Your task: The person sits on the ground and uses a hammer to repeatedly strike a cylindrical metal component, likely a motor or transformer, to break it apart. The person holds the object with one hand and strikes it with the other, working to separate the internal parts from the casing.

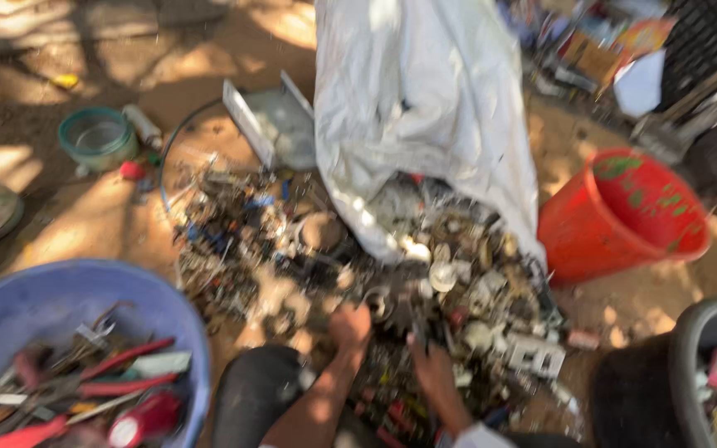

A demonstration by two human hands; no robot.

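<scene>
1. Tools fill the blue tub [10, 307] at 8 o'clock: red-handled pliers [118, 361] and loose blades.
2. Left hand [350, 325] reaches into the scrap pile [292, 241] at centre; blur hides whether its fingers are closed.
3. Right hand [430, 369] rests just beside it at 5 o'clock, fingers equally unclear.
4. Scrap looks hard, sharp and tangled; I judge small pieces lift best singly, by blunt edges.
5. White sack [417, 108] hangs at 12 o'clock, red bucket [616, 211] at 3.

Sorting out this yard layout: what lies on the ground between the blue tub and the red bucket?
In the head view, between the blue tub and the red bucket lies the scrap pile, with both hands in it.
</scene>
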